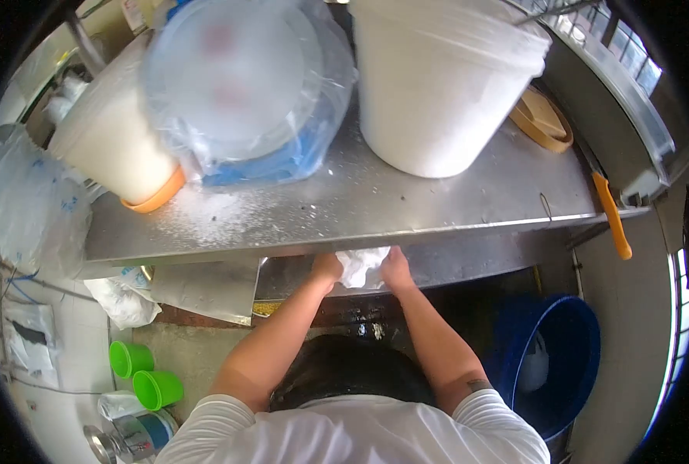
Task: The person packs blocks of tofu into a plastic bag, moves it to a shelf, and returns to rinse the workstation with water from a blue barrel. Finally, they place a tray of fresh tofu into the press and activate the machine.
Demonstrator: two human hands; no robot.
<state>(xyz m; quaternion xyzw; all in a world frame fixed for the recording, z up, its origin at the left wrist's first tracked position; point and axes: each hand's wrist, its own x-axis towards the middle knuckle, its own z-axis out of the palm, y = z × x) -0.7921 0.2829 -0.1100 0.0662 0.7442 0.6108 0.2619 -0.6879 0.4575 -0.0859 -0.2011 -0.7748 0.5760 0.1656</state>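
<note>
Item one: crumpled white bundle (357,267), cloth or thin plastic, cannot tell which; located between the two hands, just below the front edge of the desk (375,197) and above the lower metal shelf (476,259).

Left hand (328,267): on the bundle's left side, fingers bent in against it. Right hand (395,269): on the bundle's right side, likewise. Both have hold of it; fingertips partly hidden, so tightness of grip cannot be told.

On the desk, stainless steel, left to right: tapered pale tub (120,124), tilted in view, orange rim at its base; scatter of white powder (217,216), near that rim; blue container (282,158) with translucent lid (232,77), wrapped in clear plastic; large white bucket (441,93), upright; orange oval lid (544,120), beyond the bucket at right; orange handle (611,216), reaching past the right end, its tool unclear.

Left of the desk: clear plastic bag (31,201), bulky.

Beneath and beside, at left: white bag (124,301); metal sheet (205,288); two bright green pails (157,390), side by side.

At right: blue barrel (572,352), open-topped, a pale bag (534,365) inside.
</note>
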